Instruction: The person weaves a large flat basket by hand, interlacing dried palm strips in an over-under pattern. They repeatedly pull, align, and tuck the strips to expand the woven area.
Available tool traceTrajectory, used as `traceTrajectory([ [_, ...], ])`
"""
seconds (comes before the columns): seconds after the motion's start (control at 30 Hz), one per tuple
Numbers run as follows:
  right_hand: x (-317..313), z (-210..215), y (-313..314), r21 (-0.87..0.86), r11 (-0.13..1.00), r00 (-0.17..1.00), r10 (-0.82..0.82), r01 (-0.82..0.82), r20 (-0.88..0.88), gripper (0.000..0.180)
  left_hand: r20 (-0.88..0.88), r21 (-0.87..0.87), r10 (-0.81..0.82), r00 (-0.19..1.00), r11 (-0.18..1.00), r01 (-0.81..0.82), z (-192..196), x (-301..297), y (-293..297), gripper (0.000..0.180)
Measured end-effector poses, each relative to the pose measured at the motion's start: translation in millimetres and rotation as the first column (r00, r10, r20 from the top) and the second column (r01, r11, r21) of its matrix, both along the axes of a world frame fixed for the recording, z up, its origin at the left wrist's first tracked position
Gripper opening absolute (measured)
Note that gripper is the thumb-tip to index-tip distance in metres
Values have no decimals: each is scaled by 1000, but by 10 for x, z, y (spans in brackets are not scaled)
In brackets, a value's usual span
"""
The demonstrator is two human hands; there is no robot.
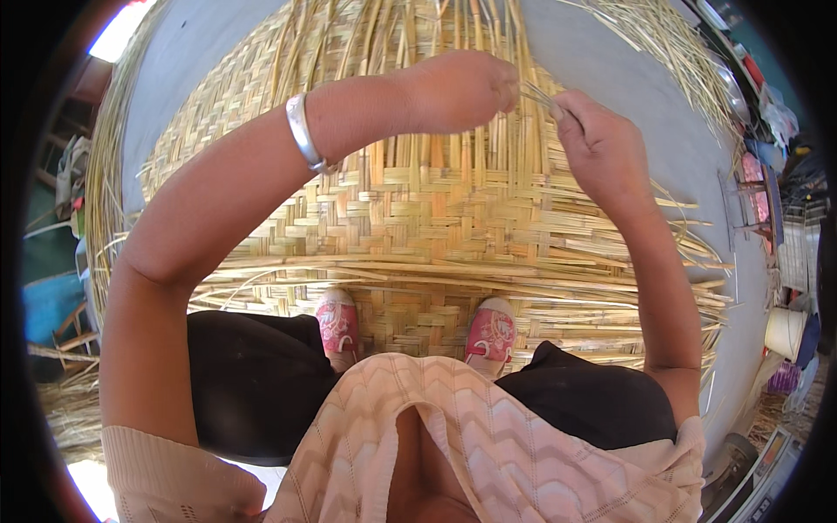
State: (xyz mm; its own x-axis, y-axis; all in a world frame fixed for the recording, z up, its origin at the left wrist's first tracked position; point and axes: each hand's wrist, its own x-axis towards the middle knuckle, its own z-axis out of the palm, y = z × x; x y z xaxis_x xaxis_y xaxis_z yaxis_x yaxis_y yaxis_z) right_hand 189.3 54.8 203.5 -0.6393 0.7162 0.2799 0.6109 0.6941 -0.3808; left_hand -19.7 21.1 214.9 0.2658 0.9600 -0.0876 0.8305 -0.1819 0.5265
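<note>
Stretched between my two hands, above the far right part of a half-woven reed mat [418,209], is a thin reed strip [534,91]. My left hand [471,91] reaches across from the left, with its fingers closed on one end of the strip. The right hand [602,144] pinches the other end between thumb and bent fingers. Loose straw-coloured reed strips [384,39] run away from me out of the weave at the far side. More unwoven strips [593,288] lie crosswise nearer my feet. A silver bracelet [302,131] circles my left wrist.
My pink shoes [338,322] rest on the woven mat, knees bent to either side. Bundles of long reeds lie on the grey floor [593,44] at the far right and along the left. Household things, including a white bucket [785,333], stand along the right edge.
</note>
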Motion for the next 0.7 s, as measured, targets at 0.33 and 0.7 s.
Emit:
traceTrajectory([
  [0.33,-416,89,-165,-119,976,981,191,-184,44,10,-68,-63,116,991,991,-121,-268,-652,179,22],
  [0.7,-474,552,740,734,662,878,-252,-152,408,62,-449,-15,-305,840,943,334,-1040,-1033,-1264,10],
])
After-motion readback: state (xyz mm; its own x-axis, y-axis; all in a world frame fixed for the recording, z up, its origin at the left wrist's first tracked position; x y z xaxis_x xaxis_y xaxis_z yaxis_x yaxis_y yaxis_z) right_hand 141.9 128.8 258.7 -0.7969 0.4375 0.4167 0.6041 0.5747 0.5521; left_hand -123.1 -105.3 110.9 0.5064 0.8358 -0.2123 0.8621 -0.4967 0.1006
